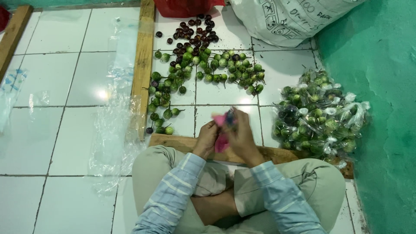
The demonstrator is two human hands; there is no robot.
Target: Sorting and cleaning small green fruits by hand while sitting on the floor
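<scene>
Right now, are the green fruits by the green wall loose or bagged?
Bagged: the green fruits sit in small clear plastic bags with gathered tops, heaped by the wall.

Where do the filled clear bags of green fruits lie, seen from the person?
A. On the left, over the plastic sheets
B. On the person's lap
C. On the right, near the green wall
C: the filled clear bags are piled at the person's right, beside the green wall.

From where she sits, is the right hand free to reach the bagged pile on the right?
Probably not yet. The path over the wooden board to the bagged pile looks open, but the right hand and left hand are both busy holding something pink.
</scene>
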